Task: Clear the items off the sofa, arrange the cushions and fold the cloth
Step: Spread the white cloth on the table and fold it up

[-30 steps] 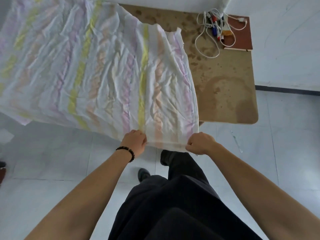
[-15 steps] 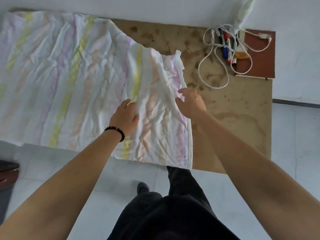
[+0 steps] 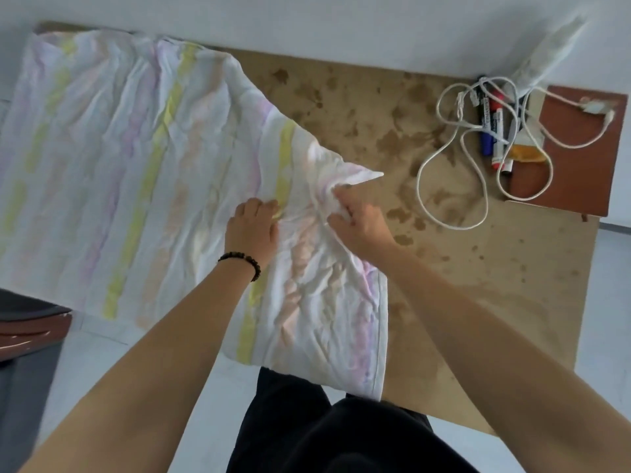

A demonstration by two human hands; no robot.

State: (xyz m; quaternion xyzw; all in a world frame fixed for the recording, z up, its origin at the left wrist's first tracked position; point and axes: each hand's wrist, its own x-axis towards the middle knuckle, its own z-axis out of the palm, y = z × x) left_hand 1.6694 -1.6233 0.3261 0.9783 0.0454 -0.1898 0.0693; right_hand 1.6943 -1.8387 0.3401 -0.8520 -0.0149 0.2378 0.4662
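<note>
A crumpled white cloth (image 3: 129, 172) with yellow, pink and purple stripes lies spread over the left part of a stained brown table (image 3: 478, 268); its near edge hangs over the table's front. My left hand (image 3: 251, 230), with a dark bead bracelet on the wrist, rests on the cloth with its fingers bent down onto a yellow stripe. Just to its right, my right hand (image 3: 358, 223) grips a bunched fold near the cloth's right corner, which points right.
A looped white cable (image 3: 444, 172) and several markers (image 3: 491, 124) lie at the table's far right, beside a reddish-brown board (image 3: 573, 172). A white wall runs behind the table. A dark and brown piece of furniture (image 3: 27, 353) stands at the lower left on the tiled floor.
Both hands let go of the cloth's near edge and moved forward onto the cloth. The right hand has gathered a fold near the right corner. The view has shifted closer over the table.
</note>
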